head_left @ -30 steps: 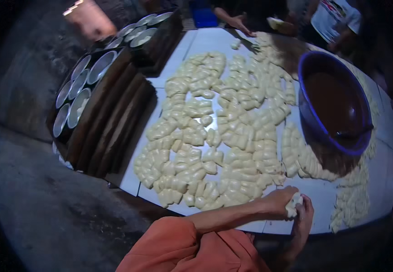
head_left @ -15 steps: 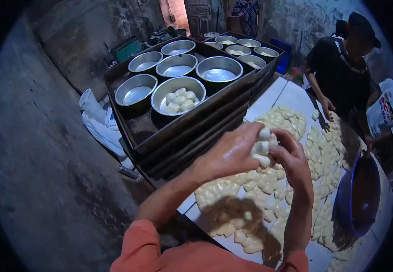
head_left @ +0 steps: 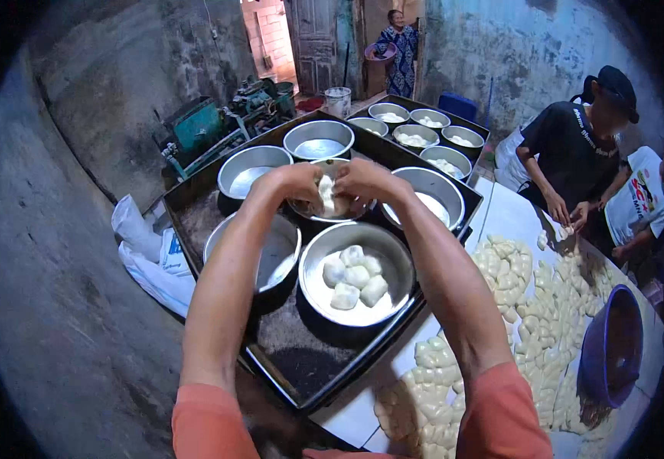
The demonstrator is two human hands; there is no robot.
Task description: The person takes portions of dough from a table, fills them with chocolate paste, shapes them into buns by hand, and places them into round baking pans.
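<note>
While both arms stretch over the dark tray (head_left: 217, 229), the left hand (head_left: 297, 186) and right hand (head_left: 362, 182) pinch a pale dough piece (head_left: 326, 195) together above a round metal pan (head_left: 332, 214). If that two-handed grip slackens, it could drop beside the pan onto the gritty tray.

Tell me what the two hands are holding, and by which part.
Both hands, left hand and right hand, pinch small pale dough pieces between the fingertips, over a round metal pan.
</note>
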